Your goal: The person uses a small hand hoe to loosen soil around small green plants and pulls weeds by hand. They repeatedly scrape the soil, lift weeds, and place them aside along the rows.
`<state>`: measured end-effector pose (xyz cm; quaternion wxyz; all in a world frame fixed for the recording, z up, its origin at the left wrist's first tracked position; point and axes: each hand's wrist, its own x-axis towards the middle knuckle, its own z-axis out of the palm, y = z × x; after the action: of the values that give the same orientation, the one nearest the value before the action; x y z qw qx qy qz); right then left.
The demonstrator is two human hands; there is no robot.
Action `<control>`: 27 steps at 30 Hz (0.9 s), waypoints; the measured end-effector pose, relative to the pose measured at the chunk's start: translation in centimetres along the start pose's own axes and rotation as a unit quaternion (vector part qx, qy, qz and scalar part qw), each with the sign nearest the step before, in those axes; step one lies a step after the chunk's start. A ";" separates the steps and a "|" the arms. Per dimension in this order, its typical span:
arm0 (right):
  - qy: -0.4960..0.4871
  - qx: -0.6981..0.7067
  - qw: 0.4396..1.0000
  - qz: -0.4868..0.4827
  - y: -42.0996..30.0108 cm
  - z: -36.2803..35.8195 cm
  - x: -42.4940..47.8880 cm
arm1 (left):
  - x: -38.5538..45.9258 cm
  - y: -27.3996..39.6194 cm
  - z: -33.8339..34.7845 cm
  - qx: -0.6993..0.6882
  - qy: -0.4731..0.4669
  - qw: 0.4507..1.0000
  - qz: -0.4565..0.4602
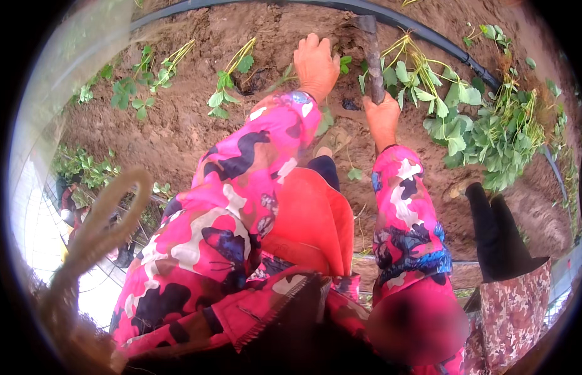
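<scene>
My left hand (pixel 317 65) is pressed to the brown soil (pixel 192 126), fingers bent down. Whatever lies under its fingertips is hidden. A small green leaf (pixel 345 63) pokes out just right of it, and a leafy stem (pixel 284 78) lies by the wrist. My right hand (pixel 383 117) grips the wooden handle (pixel 375 70) of a short hand hoe, whose metal head (pixel 366 22) points away from me near the black pipe. Between my hands a dark hole (pixel 350 104) shows in the soil. Strawberry seedlings (pixel 415 77) lie right of the handle.
A black irrigation pipe (pixel 403 19) curves along the far side. Loose seedlings (pixel 225 84) lie to the left, with a larger heap (pixel 506 131) at right. Another person's dark-clad legs (pixel 495 229) stand at lower right. A blurred rope loop (pixel 126 201) hangs at left.
</scene>
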<state>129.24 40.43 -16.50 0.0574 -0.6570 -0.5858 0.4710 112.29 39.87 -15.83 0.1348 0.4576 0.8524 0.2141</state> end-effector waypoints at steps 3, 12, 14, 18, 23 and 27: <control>0.003 0.004 1.000 0.003 0.6 0.2 0.1 | 0.7 0.1 0.6 0.003 0.020 0.987 0.158; 0.041 0.068 0.997 -0.024 -5.1 -0.9 -2.4 | 0.3 0.2 1.7 0.102 -0.082 0.976 0.173; 0.062 0.179 0.982 -0.024 -6.2 -1.7 -3.4 | 0.6 -0.1 1.9 0.096 -0.109 0.977 0.156; 0.144 0.180 0.973 -0.006 -8.1 -6.0 -5.8 | 1.9 0.0 0.5 -0.019 -0.141 0.987 0.079; 0.212 0.195 0.955 0.065 -0.5 -11.4 -7.5 | 3.9 4.2 -2.5 0.035 -0.101 0.993 0.041; 0.222 0.182 0.947 0.142 3.1 -13.5 -10.1 | 5.2 7.2 2.9 -0.115 -0.132 0.983 -0.054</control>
<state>142.03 37.64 -5.40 0.2369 -0.8001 -0.3629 0.4146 115.92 48.44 -14.97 0.3094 0.4167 0.8203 0.2402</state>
